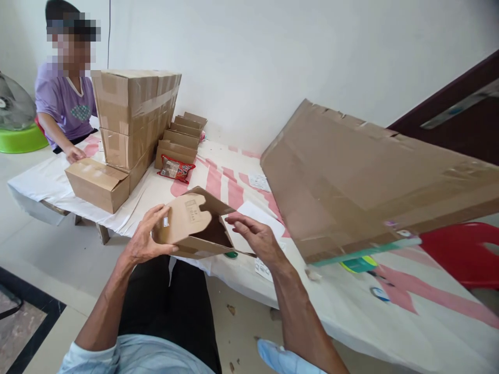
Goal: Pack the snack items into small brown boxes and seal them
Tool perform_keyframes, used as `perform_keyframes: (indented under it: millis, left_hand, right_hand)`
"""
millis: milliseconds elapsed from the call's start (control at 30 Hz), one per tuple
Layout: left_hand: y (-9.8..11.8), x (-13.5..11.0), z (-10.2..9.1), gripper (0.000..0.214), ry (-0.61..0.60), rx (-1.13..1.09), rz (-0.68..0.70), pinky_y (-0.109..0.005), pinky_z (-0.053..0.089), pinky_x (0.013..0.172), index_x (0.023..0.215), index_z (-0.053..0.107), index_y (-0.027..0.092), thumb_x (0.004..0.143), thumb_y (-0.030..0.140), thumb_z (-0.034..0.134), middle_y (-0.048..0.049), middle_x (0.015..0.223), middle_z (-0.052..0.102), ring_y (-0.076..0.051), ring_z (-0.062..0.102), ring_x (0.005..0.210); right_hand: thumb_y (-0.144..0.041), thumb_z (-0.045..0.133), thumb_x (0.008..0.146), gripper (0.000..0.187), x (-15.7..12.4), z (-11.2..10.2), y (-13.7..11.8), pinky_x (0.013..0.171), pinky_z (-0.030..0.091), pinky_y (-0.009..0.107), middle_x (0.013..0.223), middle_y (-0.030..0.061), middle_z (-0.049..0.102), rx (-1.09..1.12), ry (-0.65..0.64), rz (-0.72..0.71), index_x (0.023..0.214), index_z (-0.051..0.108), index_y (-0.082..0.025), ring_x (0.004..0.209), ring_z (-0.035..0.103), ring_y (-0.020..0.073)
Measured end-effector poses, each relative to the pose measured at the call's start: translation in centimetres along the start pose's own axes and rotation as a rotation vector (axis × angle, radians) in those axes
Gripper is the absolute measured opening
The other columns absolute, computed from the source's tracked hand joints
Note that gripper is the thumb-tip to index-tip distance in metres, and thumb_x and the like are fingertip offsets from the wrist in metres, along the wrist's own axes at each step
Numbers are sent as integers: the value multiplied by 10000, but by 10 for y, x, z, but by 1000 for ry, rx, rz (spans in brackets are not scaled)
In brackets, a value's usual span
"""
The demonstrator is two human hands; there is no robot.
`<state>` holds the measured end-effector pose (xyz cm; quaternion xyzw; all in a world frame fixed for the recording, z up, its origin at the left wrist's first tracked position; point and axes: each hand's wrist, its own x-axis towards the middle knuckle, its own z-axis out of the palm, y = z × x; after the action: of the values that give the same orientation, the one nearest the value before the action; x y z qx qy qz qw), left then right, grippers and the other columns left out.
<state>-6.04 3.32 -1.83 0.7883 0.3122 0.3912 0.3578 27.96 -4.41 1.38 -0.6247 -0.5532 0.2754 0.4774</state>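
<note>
A small cardboard box (208, 248) sits before me at the table's front edge, its right end open and its inside dark. On its left part lies a notched flap (191, 215) with a printed mark and a small white label. My left hand (148, 239) grips the left end, thumb along the front side and fingers over the top. At the open right end is my right hand (259, 239), fingers stretched toward the box's edge. Its thumb is hidden, and I cannot tell how firmly it touches the cardboard.
Taped cartons (134, 104) are stacked at the left, beside a closed box (97, 182) touched by another person's hand (75, 154). Folded cardboard pieces (181, 135) and a red packet (175, 169) lie behind. A large cardboard sheet (374, 182) leans at right, near a red chair (463, 252).
</note>
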Motion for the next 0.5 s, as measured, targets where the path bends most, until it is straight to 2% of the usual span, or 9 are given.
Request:
perform_keyframes:
  millis: [133, 233, 367, 500]
  left_hand:
    - [-19, -11, -17, 1156, -47, -38, -129, -598, 394, 1283, 1699, 380, 310, 699, 423, 949, -146, 1736, 420, -416, 399, 1603]
    - [-31, -18, -23, 1230, -97, -74, -209, -611, 416, 1255, 1729, 302, 314, 682, 394, 944, -170, 1744, 404, -432, 392, 1608]
    - [-38, -22, -23, 1271, -134, -125, -236, -560, 465, 1213, 1750, 221, 361, 690, 344, 924, -164, 1758, 386, -423, 387, 1616]
    - [-39, -21, -21, 1294, -134, -117, -236, -547, 493, 1183, 1758, 187, 351, 693, 370, 923, -169, 1775, 355, -442, 375, 1617]
  right_hand:
    - [-576, 731, 926, 393, -20, 20, -19, 1049, 581, 498, 1212, 85, 796, -80, -171, -70, 1137, 804, -253, 1127, 735, 289]
    - [-504, 782, 908, 344, -33, 37, -27, 1127, 545, 536, 1286, 102, 767, -174, -211, -175, 1147, 799, -257, 1242, 689, 318]
    - [-437, 783, 913, 386, -41, 50, -28, 1196, 503, 562, 1419, 115, 694, -309, -152, -283, 1265, 769, -278, 1368, 616, 343]
    - [-447, 776, 895, 559, -35, 52, -21, 1200, 498, 564, 1469, 148, 644, -419, 2, -246, 1407, 672, -248, 1413, 582, 363]
